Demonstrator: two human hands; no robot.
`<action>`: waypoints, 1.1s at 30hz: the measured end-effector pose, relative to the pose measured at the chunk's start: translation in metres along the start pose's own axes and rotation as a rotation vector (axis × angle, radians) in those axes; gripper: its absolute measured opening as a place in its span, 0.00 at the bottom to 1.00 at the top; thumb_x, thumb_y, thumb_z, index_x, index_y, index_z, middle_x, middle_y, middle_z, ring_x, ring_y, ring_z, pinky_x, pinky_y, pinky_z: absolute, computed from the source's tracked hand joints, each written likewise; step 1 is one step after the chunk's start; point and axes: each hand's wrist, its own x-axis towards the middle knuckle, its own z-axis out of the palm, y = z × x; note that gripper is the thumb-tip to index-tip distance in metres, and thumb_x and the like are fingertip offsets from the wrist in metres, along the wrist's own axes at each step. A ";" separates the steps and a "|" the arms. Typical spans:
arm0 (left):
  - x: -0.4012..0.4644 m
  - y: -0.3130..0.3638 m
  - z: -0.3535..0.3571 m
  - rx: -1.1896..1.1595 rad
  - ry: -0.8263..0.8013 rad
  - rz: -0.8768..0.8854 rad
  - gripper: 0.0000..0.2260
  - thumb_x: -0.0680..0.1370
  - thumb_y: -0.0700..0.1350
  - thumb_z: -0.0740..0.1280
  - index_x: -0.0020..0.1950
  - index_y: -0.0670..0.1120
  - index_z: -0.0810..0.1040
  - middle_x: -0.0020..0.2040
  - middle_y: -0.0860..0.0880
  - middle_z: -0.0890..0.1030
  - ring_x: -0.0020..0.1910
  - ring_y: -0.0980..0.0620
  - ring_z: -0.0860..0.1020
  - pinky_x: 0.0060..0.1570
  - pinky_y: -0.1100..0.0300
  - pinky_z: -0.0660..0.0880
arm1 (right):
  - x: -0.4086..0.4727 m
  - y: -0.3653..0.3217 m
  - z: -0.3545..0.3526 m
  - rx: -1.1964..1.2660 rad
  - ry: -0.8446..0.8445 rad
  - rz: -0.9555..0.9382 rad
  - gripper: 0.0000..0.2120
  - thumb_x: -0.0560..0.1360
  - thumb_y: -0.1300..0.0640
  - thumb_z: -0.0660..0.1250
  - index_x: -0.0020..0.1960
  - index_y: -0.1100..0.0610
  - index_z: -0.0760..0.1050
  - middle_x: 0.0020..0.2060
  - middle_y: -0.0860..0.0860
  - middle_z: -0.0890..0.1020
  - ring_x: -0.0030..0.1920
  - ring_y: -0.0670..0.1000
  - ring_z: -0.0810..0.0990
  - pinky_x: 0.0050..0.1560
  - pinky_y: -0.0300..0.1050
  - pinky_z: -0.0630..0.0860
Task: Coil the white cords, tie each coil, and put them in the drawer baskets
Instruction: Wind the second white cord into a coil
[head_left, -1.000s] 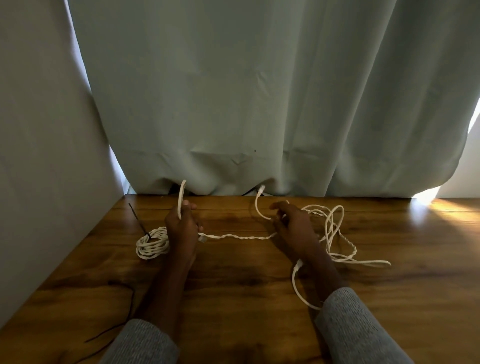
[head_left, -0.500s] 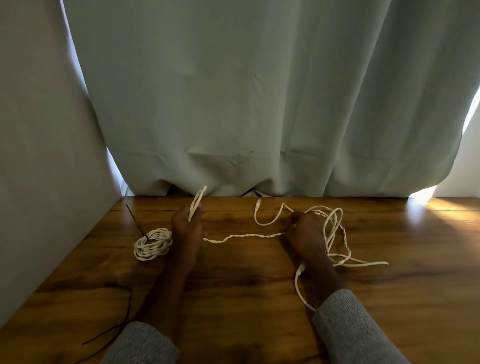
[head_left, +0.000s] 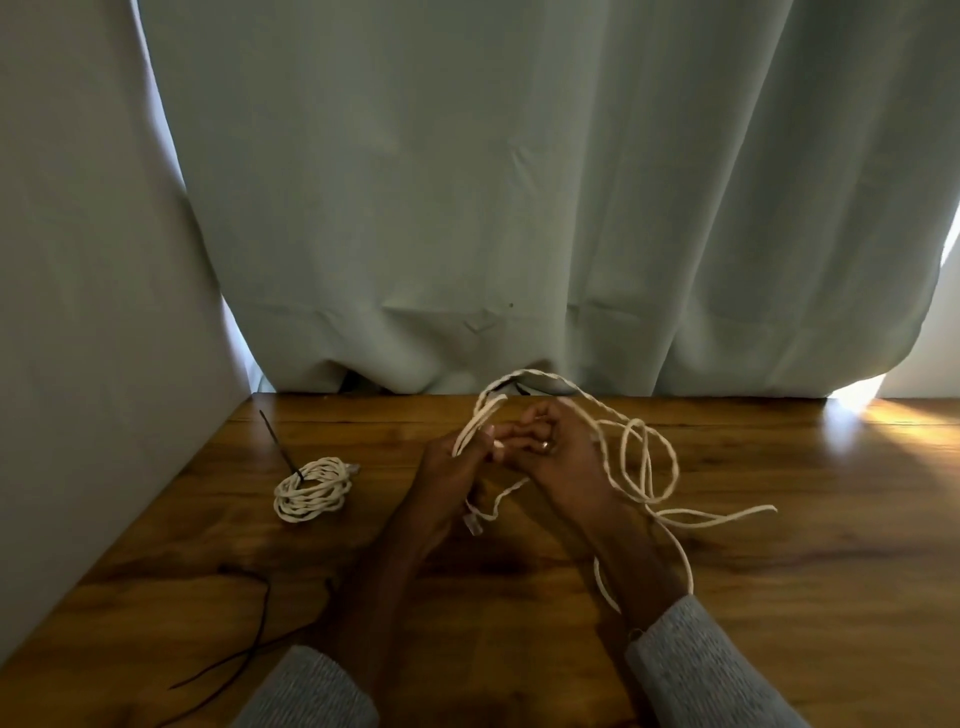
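A finished coil of white cord (head_left: 313, 489) lies on the wooden table (head_left: 779, 597) at the left, with a thin black tie (head_left: 282, 447) sticking up out of it. A second, loose white cord (head_left: 649, 467) sprawls in loops at the right. My left hand (head_left: 452, 467) and my right hand (head_left: 563, 462) meet above the table's middle, both closed on this loose cord. A loop of it arches up behind my fingers. Its connector end (head_left: 474, 524) hangs below my left hand. No drawer baskets are in view.
A pale green curtain (head_left: 493, 208) hangs along the table's back edge. A grey wall (head_left: 78, 312) bounds the left side. A thin black tie (head_left: 249, 649) lies on the table near the front left. Sunlight falls on the far right of the table.
My left hand has moved right, away from the finished coil, and met my right hand. The stretched cord between them is now gathered into a raised loop.
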 end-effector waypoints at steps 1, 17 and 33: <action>0.000 0.000 -0.001 -0.040 -0.008 -0.040 0.13 0.81 0.51 0.65 0.40 0.48 0.82 0.27 0.50 0.78 0.26 0.54 0.73 0.25 0.64 0.69 | -0.002 0.002 0.004 0.009 -0.054 0.004 0.15 0.70 0.76 0.72 0.47 0.62 0.71 0.47 0.58 0.87 0.50 0.53 0.87 0.50 0.45 0.82; 0.026 -0.016 -0.027 -0.122 0.277 -0.044 0.10 0.82 0.44 0.63 0.49 0.44 0.83 0.32 0.49 0.74 0.25 0.55 0.68 0.25 0.61 0.66 | -0.011 -0.046 -0.043 0.389 -0.056 -0.048 0.17 0.73 0.61 0.75 0.57 0.56 0.71 0.33 0.58 0.80 0.24 0.52 0.76 0.21 0.41 0.71; 0.026 -0.010 -0.044 -0.050 0.267 -0.034 0.11 0.80 0.50 0.66 0.47 0.44 0.82 0.31 0.49 0.76 0.23 0.56 0.70 0.23 0.62 0.65 | 0.005 -0.023 -0.046 -0.787 0.101 -0.251 0.07 0.81 0.53 0.67 0.54 0.51 0.83 0.40 0.42 0.82 0.41 0.40 0.80 0.40 0.34 0.72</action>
